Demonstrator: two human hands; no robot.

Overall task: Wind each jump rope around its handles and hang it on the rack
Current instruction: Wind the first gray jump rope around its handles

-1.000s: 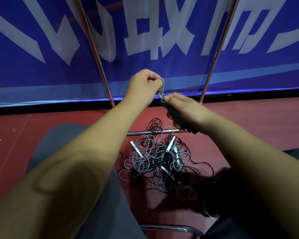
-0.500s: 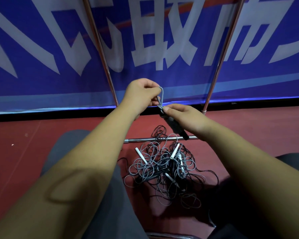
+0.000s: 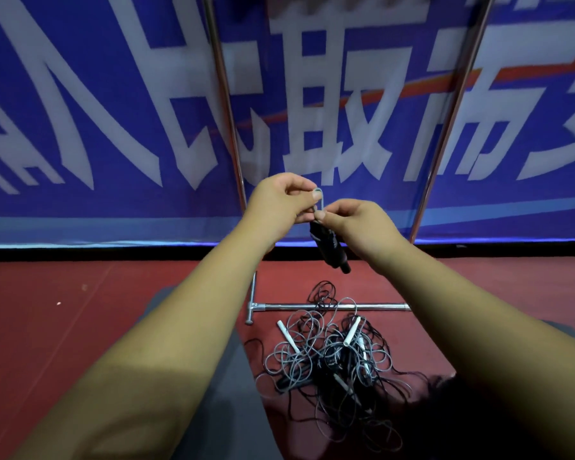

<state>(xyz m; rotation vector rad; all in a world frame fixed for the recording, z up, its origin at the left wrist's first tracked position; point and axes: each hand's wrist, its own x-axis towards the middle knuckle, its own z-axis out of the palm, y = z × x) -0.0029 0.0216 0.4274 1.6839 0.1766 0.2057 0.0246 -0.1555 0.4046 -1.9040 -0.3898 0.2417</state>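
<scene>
A wound jump rope with black handles [image 3: 329, 247] hangs in the air in front of the rack. My left hand [image 3: 279, 204] pinches the small grey cord loop [image 3: 320, 200] at its top. My right hand [image 3: 352, 224] pinches the cord just below that loop, where it meets the handles. On the red floor below lies a tangled pile of grey and black jump ropes [image 3: 332, 360] with white handles sticking out. The rack [image 3: 332, 307] shows as two slanted metal poles and a low crossbar on the floor.
A blue banner [image 3: 80, 127] with large white characters stands right behind the rack. My knees in dark trousers [image 3: 213, 393] frame the rope pile on both sides. Red floor [image 3: 63, 327] stretches to the left.
Both hands have lifted the wound rope higher in front of the banner. The bundle now hangs more upright, and my view has tilted upward.
</scene>
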